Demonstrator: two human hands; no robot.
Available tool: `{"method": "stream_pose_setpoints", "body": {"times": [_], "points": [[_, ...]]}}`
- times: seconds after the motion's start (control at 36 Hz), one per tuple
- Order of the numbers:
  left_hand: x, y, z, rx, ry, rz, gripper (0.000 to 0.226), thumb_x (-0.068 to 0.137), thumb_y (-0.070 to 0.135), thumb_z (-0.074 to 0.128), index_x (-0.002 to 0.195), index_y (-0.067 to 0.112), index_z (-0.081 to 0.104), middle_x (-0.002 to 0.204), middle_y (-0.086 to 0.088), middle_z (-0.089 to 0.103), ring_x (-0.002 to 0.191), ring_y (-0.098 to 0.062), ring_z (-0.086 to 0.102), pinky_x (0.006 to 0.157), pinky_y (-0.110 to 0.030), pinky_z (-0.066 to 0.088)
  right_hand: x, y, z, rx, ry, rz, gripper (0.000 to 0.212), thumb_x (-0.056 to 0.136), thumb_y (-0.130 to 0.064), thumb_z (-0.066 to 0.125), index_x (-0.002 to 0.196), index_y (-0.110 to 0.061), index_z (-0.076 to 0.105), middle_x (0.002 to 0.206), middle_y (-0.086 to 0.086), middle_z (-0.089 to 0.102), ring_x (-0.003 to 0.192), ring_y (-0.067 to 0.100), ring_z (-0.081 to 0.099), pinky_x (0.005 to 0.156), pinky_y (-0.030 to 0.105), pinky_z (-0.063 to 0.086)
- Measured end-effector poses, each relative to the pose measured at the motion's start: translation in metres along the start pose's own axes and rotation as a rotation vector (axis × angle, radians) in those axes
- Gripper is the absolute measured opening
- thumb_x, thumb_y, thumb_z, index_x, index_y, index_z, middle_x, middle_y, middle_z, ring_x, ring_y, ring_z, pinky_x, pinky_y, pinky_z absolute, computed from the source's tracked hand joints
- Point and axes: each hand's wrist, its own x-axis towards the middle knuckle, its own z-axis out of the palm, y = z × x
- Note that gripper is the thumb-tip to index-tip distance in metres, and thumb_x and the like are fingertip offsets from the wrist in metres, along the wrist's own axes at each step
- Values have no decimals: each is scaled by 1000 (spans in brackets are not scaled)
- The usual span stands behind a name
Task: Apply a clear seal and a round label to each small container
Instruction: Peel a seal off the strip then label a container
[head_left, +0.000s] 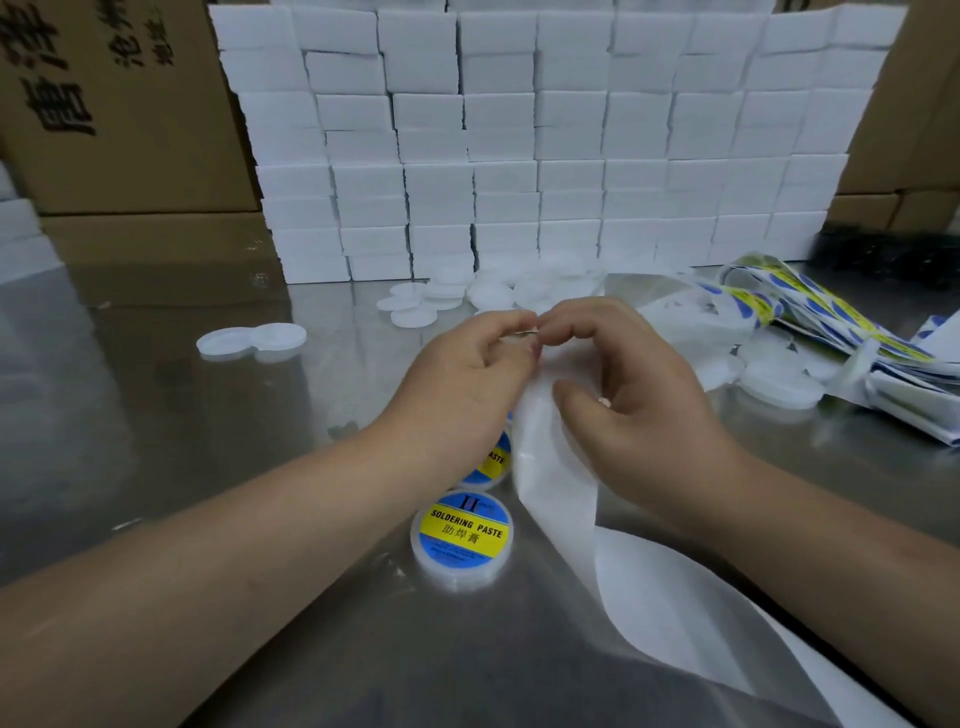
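Labelled container (462, 540), round and white, blue-and-yellow "SOLDERING PASTE" label facing up, is sitting on the steel tabletop (182, 441) just below the left wrist. Another labelled container (493, 464) is lying just behind it, mostly hidden under the left hand (467, 374); only a slice of its label is showing.

A white strip (561, 478) is rising from the lower right, where the frame edge is cutting it off. It is passing beside both containers and up between the hands. The left grip is pinching narrow, thumb and forefinger closing on the strip's top end. The right hand (634, 384) is meeting it fingertip to fingertip, fingers curled, thumb lying against the strip. Something thin is glinting at the pinch point; too small to tell whether it is a clear seal.

Further out:
- A heap of plain white containers (519, 291) is lying behind the hands, blurred and partly screened by the fingers.
- Two white rounds (252, 340) are sitting well apart to the left, overlapping each other.
- At right, blue-and-yellow label sheets (831, 327) are sprawling in a loose tangle beside more plain tubs (779, 384) and running off the frame.
- Stacked white boxes (519, 145) are walling off the back.
- Cardboard cartons (119, 104) are flanking them, their print cut off.
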Motion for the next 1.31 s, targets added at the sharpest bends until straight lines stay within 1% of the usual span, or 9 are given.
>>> {"method": "stream_pose_setpoints", "body": {"times": [0.19,0.28,0.39,0.56,0.64,0.78,0.94,1.19,1.31], "points": [[5,1,-4,-67,128,-34,21,89,13,55,92,34,57,64,17,67,66,5,62,63,-7,46,0,-6,-5,142,282,59,30,77,-14,54,93,-37,47,100,-11,51,63,3,55,62,11,41],[6,1,-6,-86,176,-42,24,90,11,52,92,35,57,60,18,64,61,9,59,50,-2,39,2,-3,-7,93,384,222,6,80,-29,49,77,-32,46,69,5,54,57,17,53,55,18,40],[4,-2,-6,-13,173,-4,39,90,8,49,88,46,59,65,6,55,58,-2,52,54,-1,38,8,6,-4,153,346,505,29,77,-47,40,68,-21,48,62,-8,51,60,19,50,66,38,44],[-7,0,0,410,-18,138,41,89,15,48,115,45,58,74,18,55,64,5,50,62,-6,37,14,8,-7,403,334,764,47,65,-62,40,79,-24,62,76,-8,66,66,8,62,74,37,47],[-10,3,3,598,-75,226,43,90,13,46,127,35,54,91,4,60,91,-10,49,86,-27,38,9,3,-6,431,283,756,33,66,-53,52,65,-24,66,66,-12,67,70,9,65,75,37,51],[-9,6,3,874,-122,288,54,82,27,26,130,38,49,75,8,39,91,-22,51,84,-31,30,2,2,-3,319,352,668,28,81,-18,62,60,-21,44,40,-20,49,39,-4,46,43,10,36],[-8,-3,3,853,-122,269,35,92,28,44,123,38,56,74,12,39,94,-16,50,83,-26,26,4,17,-6,172,366,673,31,78,-5,51,61,-22,33,58,-7,30,51,8,25,48,25,24],[26,-13,-19,566,66,-72,24,90,26,45,102,37,63,65,21,58,53,6,50,51,-9,34,6,38,-9,79,356,719,36,78,4,41,55,-23,34,35,-15,33,34,4,28,31,11,20],[60,-25,-28,671,92,-128,31,91,20,42,113,30,61,91,10,55,52,0,43,50,-17,32,5,38,-2,61,263,681,52,76,4,37,52,-40,49,39,-14,35,40,7,25,36,12,22]]}}
